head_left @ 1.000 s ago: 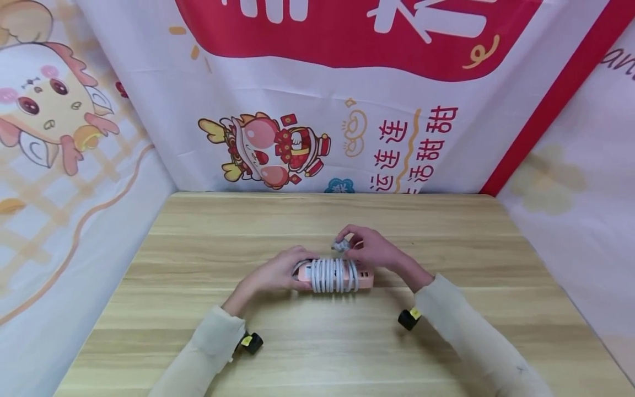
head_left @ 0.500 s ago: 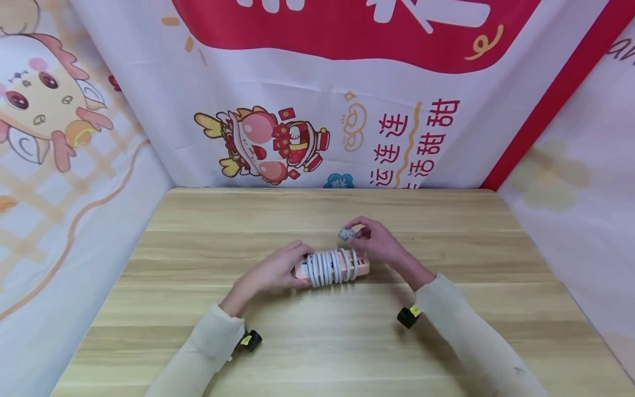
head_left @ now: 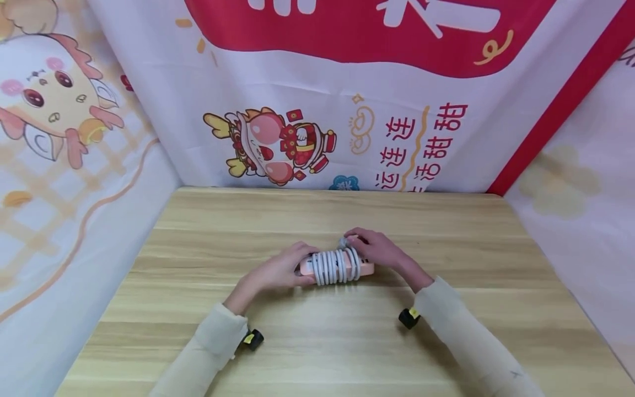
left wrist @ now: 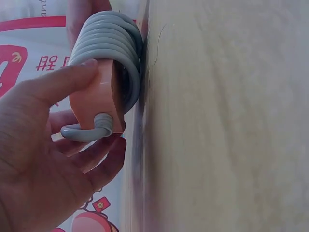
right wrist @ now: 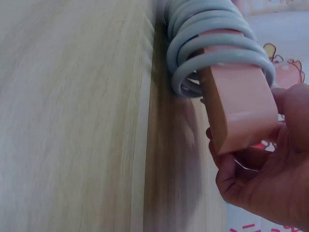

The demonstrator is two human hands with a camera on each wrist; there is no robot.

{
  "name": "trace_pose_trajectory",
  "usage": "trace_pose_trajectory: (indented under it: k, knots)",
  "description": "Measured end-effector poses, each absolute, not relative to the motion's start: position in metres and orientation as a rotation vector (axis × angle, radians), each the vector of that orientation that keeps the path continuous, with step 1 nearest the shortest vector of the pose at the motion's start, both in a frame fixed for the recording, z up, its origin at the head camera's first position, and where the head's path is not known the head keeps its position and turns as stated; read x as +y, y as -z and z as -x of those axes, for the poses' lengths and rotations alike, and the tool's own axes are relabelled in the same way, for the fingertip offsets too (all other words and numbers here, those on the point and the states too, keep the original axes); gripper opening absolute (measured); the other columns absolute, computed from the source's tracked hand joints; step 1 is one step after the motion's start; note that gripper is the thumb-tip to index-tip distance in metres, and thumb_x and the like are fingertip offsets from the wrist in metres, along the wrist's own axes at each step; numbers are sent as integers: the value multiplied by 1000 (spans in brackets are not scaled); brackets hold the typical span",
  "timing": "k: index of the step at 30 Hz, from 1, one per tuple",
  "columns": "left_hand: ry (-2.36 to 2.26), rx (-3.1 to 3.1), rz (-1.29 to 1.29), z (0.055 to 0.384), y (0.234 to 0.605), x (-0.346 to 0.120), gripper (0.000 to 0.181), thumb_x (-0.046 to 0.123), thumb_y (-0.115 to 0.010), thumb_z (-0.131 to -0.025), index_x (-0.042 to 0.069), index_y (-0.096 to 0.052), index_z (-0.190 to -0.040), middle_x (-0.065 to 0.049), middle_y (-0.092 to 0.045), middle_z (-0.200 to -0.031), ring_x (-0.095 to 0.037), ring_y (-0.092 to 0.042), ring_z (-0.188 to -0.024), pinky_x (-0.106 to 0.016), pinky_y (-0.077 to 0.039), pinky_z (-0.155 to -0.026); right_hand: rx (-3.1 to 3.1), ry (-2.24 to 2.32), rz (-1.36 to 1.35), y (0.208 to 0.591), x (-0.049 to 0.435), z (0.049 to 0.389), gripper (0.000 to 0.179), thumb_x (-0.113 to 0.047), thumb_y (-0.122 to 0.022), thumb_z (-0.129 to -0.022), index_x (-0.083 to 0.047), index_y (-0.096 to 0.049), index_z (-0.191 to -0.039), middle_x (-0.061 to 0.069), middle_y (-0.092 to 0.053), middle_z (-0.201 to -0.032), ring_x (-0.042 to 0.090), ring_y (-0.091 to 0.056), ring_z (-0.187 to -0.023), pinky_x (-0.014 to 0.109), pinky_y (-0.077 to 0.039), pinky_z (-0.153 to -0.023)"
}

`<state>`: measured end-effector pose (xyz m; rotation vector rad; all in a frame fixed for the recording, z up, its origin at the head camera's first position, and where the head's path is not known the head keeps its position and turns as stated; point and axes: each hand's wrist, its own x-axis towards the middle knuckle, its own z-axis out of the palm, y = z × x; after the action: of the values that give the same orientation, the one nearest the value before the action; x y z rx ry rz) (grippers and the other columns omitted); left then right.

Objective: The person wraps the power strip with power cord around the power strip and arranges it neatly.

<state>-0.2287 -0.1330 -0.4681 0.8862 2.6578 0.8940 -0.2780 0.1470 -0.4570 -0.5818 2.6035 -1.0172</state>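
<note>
A pink power strip (head_left: 367,269) lies crosswise near the middle of the table, its grey cord (head_left: 327,268) wound round it in several loops. My left hand (head_left: 286,267) grips its left end, thumb on the near side and fingers on the far side. In the left wrist view the cord leaves the strip's end face (left wrist: 91,96) between thumb and fingers. At the strip's far right edge, my right hand (head_left: 375,247) pinches the grey plug (head_left: 343,242), which is partly hidden by the fingers. The right wrist view shows those fingers behind the strip's bare right end (right wrist: 241,99).
The light wooden table (head_left: 317,342) spreads around both hands. Behind it hangs a white cloth (head_left: 297,82) with red print and cartoon figures, and printed cloths also line both sides. A small black camera (head_left: 253,339) sits at each wrist.
The right hand has brought the plug down closer to the wound cord, after lifting it a little away. The left hand keeps its grip on the strip, which has tilted slightly and levelled again.
</note>
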Motion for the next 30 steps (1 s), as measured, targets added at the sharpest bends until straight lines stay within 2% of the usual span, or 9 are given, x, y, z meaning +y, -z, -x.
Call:
trace_pose_trajectory:
  k: [3, 7, 10, 14, 18, 22, 25, 30]
  knots:
    - [-918, 2657, -839, 230, 469, -135, 68, 31, -77, -87, 12, -47, -144, -6, -54, -133, -18, -53, -118, -40, -48, -100, 2572, 1079, 599, 456, 152, 280, 41, -41, -39, -107, -18, -56, -138, 10, -63, -132, 26, -62, -114, 47, -51, -97]
    - [-911, 2644, -822, 232, 471, -135, 69, 34, -75, -88, 14, -44, -146, -6, -53, -134, -18, -53, -118, -39, -48, -99, 2557, 1072, 635, 458, 156, 281, 41, -39, -40, -107, -18, -54, -140, 13, -62, -132, 26, -62, -112, 44, -52, -92]
    - [-924, 2636, -809, 232, 473, -135, 69, 34, -74, -89, 16, -42, -147, -5, -52, -134, -17, -53, -117, -38, -48, -100, 2554, 1048, 667, 460, 157, 281, 41, -37, -41, -108, -15, -52, -141, 14, -62, -131, 27, -60, -112, 46, -50, -95]
    - [-973, 2627, -762, 232, 472, -136, 67, 29, -73, -90, 18, -42, -147, -5, -53, -135, -19, -53, -122, -42, -46, -105, 2551, 1073, 656, 460, 159, 280, 42, -37, -39, -108, -14, -52, -141, 14, -61, -135, 31, -59, -122, 52, -46, -103]
    - [-989, 2620, -740, 233, 471, -137, 63, 30, -70, -93, 19, -42, -148, -6, -52, -137, -21, -53, -125, -44, -45, -107, 2551, 1092, 642, 460, 162, 279, 39, -38, -38, -108, -15, -57, -133, 11, -62, -134, 29, -58, -123, 50, -44, -104]
    - [-999, 2608, -767, 235, 472, -139, 58, 34, -63, -98, 16, -41, -149, -9, -52, -140, -23, -52, -127, -46, -44, -108, 2543, 1060, 625, 459, 166, 277, 38, -41, -41, -107, -17, -61, -128, 8, -64, -128, 23, -57, -111, 42, -46, -94]
    - [-997, 2596, -736, 235, 471, -141, 59, 37, -60, -99, 14, -40, -149, -10, -53, -141, -24, -52, -129, -47, -43, -110, 2507, 1043, 643, 458, 170, 275, 39, -41, -46, -105, -16, -59, -131, 9, -62, -128, 23, -55, -108, 38, -46, -90]
    - [-998, 2605, -679, 234, 469, -140, 65, 37, -68, -94, 15, -40, -149, -6, -61, -130, -18, -59, -114, -43, -49, -100, 2398, 1089, 701, 457, 178, 270, 46, -35, -61, -99, -16, -53, -140, 10, -60, -132, 23, -54, -111, 37, -46, -94]
